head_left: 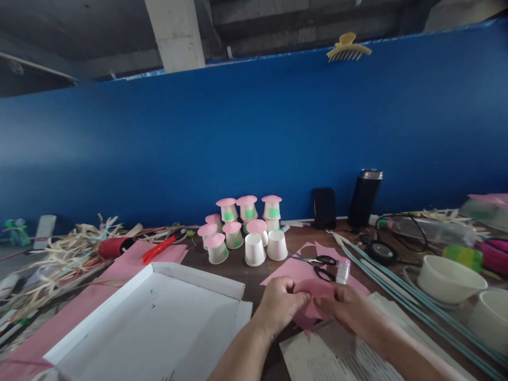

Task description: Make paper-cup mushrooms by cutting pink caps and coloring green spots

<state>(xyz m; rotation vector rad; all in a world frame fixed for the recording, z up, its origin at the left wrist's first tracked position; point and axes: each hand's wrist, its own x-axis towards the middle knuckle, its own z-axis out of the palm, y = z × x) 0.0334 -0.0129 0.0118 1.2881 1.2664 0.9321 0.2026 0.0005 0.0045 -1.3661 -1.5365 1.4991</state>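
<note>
Grip: your left hand (280, 307) and right hand (349, 309) both pinch the same pink paper piece (315, 292), fingers closed on its edges; it sits between your hands, low over the table's near edge.
Under your hands: printed paper sheets (317, 354) lie beneath your right wrist, and larger pink sheets (293, 270) spread just beyond your fingers.
Just beyond: one pair of black-handled scissors (319, 264) rests on the pink sheets, and one small glue stick (343, 271) stands just beside them, close to your right fingertips.
Left of you: one shallow white box lid (166, 317) lies open side up; more pink paper (130, 264) lies under and behind it.
Cups: two plain white cups (265, 247) stand upside down; behind and beside them you have about eight cups with pink caps (238, 222), some stacked in a second tier.
Far left: a heap of pale straw strips (67, 254), one red roll (113, 246), one red-handled tool (159, 250).
Right: long thin blue-green rods (397, 288) run diagonally past your right arm; two white bowls (450, 278) sit beyond them.
Back wall: one black phone (324, 208) and one dark flask (365, 198) stand against the blue board (254, 137); one yellow hair clip (348, 47) sits on its top edge.
</note>
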